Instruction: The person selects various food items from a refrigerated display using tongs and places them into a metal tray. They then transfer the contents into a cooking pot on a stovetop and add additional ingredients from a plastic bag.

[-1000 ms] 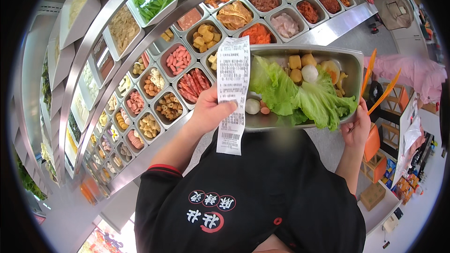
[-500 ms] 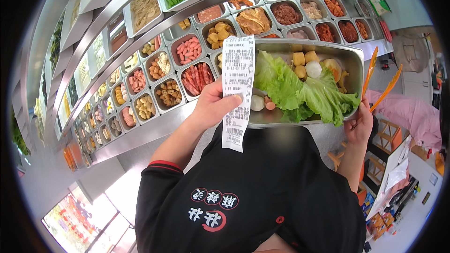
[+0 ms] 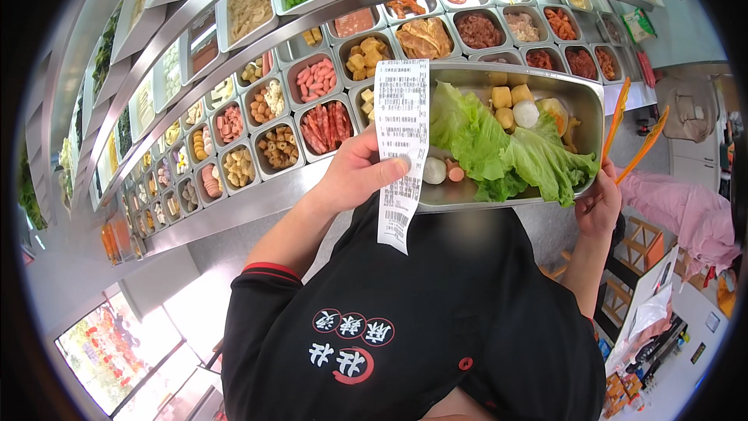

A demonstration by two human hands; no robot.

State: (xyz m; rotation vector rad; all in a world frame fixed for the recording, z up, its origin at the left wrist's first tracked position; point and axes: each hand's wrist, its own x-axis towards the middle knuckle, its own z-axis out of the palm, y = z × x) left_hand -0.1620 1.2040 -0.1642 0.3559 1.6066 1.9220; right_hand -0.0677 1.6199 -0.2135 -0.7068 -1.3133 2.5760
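Observation:
My left hand (image 3: pixel 362 168) is closed on a long printed receipt (image 3: pixel 403 125), thumb on its front. The paper covers the left end of a metal pan (image 3: pixel 475 196); whether these fingers also grip the pan behind it is hidden. At the pan's right end, my right hand (image 3: pixel 600 199) is closed round the rim and a pair of orange tongs (image 3: pixel 615 131), whose arms point up and apart. Inside the pan lie green lettuce leaves (image 3: pixel 541 160), golden tofu cubes (image 3: pixel 500 97), white balls (image 3: pixel 527 114) and a pink sausage piece (image 3: pixel 454 171).
Beyond the pan stretches a counter of metal tubs, with sausage strips (image 3: pixel 327 126), pink sausages (image 3: pixel 313 78) and marinated meat (image 3: pixel 423 37). A steel shelf edge (image 3: pixel 327 1) with white trays runs above. Wooden chairs (image 3: pixel 639 242) and pink cloth (image 3: pixel 678 206) are at right.
The receipt has shifted slightly right and different printed lines now show at its top. The counter sits a little further right in view. Both hands keep their hold.

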